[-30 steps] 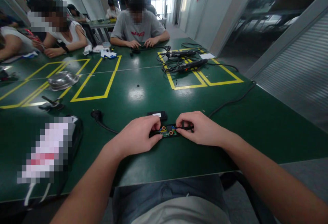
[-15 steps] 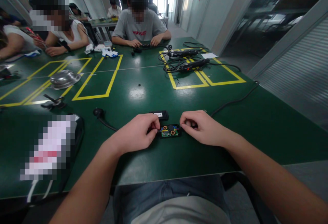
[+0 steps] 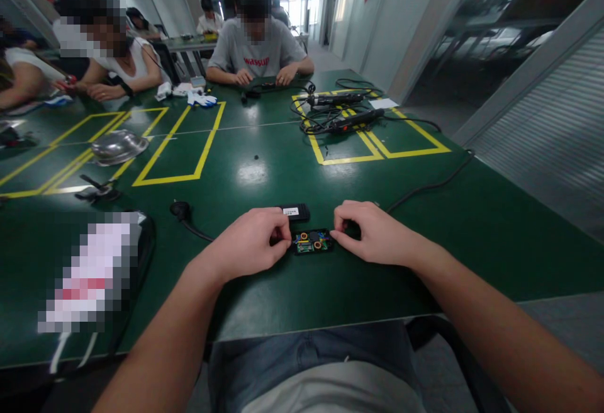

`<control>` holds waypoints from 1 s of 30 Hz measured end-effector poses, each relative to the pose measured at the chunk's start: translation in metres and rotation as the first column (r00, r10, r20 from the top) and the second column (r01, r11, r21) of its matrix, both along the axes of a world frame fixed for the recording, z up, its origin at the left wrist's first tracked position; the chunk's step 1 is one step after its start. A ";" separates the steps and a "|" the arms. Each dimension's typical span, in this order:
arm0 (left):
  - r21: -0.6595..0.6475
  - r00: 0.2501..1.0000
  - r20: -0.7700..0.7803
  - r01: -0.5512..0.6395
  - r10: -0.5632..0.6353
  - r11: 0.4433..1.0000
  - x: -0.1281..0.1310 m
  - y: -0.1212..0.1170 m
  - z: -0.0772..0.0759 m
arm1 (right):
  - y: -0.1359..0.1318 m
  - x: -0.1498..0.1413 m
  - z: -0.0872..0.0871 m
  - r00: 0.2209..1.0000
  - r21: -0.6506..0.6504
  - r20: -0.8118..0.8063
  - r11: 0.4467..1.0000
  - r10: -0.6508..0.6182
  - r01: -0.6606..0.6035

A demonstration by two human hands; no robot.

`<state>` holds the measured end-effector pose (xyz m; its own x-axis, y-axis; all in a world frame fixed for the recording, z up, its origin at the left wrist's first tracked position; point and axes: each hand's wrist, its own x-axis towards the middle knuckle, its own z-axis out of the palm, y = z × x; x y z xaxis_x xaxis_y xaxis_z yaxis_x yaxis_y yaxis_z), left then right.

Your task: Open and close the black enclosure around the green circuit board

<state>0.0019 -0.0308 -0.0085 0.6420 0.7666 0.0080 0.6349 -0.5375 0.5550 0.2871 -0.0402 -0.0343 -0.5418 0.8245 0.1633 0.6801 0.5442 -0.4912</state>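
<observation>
A small open black case [image 3: 313,250] lies on the green table in front of me. Its green circuit board [image 3: 306,245] shows copper-coloured ring coils and coloured wires. My left hand [image 3: 259,240] is closed in a pinch at the case's left end, around the power cord [image 3: 201,232] that enters there. A black plug [image 3: 180,210] sits at that cord's free end. At the case's right end, my right hand [image 3: 365,230] pinches another black cable [image 3: 431,184], mostly hidden by the fingers. Just behind the case rests a black cover [image 3: 301,212] with a white label.
Soldering-iron-like black tools [image 3: 356,120] with tangled cables lie at the back right, within yellow tape [image 3: 352,160]. To the left are a metal bowl [image 3: 119,147], a black clamp-like object [image 3: 99,189] and a blurred-out bag-like item [image 3: 92,271]. A co-worker [image 3: 257,54] sits opposite.
Both hands stay at the case's two ends, with only slight finger shifts; the right hand has risen a little. The case stays put. Across the table, the co-worker's hands moved slightly.
</observation>
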 end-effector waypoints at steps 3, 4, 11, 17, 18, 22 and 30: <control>0.124 1.000 -0.011 0.026 -0.024 0.992 0.001 0.000 0.000 | 0.001 0.000 0.000 1.000 -0.010 -0.013 1.000 0.004 -0.004; 0.166 1.000 0.003 0.017 -0.018 0.986 0.002 0.000 -0.002 | 0.001 0.000 0.000 1.000 -0.012 -0.017 1.000 0.007 -0.007; 0.265 0.986 -0.001 -0.161 0.168 0.951 0.006 0.006 -0.017 | 0.001 0.001 0.001 0.998 -0.038 -0.053 0.998 0.044 -0.046; 0.176 0.976 -0.125 -0.156 0.179 0.972 0.008 0.008 -0.014 | -0.001 0.004 0.001 0.996 -0.071 -0.091 0.997 0.026 -0.033; 0.181 0.981 -0.098 -0.150 0.170 0.972 0.009 0.007 -0.012 | -0.001 0.005 0.000 0.995 -0.069 -0.100 0.997 0.017 -0.023; 0.167 0.994 0.063 -0.094 0.085 0.981 0.011 0.000 -0.007 | -0.002 0.005 -0.004 0.991 -0.050 -0.135 0.999 0.013 -0.020; 0.074 0.994 0.050 0.090 -0.094 0.993 0.013 -0.007 -0.008 | -0.002 0.002 -0.003 0.991 -0.021 -0.100 0.996 0.090 -0.092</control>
<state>0.0152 -0.0380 -0.0168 0.7068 0.7008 0.0969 0.5515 -0.6316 0.5450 0.2893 -0.0423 -0.0375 -0.5970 0.7772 0.1988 0.5760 0.5878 -0.5681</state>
